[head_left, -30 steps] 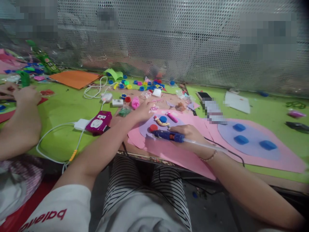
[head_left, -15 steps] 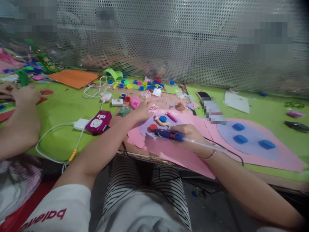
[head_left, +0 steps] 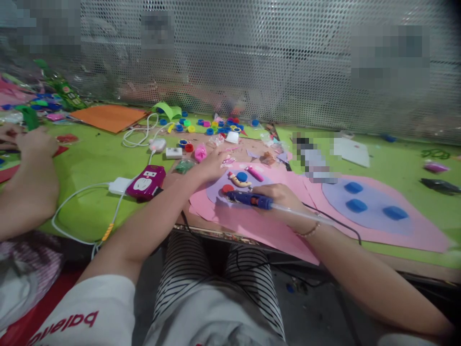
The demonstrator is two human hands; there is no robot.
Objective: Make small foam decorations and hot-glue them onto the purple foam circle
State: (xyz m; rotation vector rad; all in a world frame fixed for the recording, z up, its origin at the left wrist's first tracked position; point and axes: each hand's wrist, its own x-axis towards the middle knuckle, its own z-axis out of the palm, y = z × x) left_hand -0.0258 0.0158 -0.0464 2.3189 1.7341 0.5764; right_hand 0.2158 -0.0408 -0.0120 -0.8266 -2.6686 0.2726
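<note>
My right hand (head_left: pixel 279 194) is closed around a blue glue gun (head_left: pixel 250 198), with a clear glue stick out of its back. Its nozzle is beside a red bottle cap (head_left: pixel 227 189) on a purple paper shape (head_left: pixel 213 192), which lies on pink paper (head_left: pixel 245 223). A banana-shaped charm (head_left: pixel 238 180), a blue cap (head_left: pixel 241 177) and a pink stick-like piece (head_left: pixel 254 173) are also on the purple shape. Beyond them, my left hand (head_left: pixel 211 166) has its fingers bent together at a small clear packet with pink in it (head_left: pixel 229 161); what they grip is unclear.
Another pink sheet with a purple shape (head_left: pixel 374 230) carries blue caps at right. A magenta power adapter (head_left: pixel 147 182) with white cables sits left. Loose bottle caps (head_left: pixel 223 129) lie behind, before a perforated metal screen (head_left: pixel 230 57). Another person's hand (head_left: pixel 34 142) works at far left.
The view shifts slightly. The glue gun stays close to the red cap, and my left fingers move only a little at the packet.
</note>
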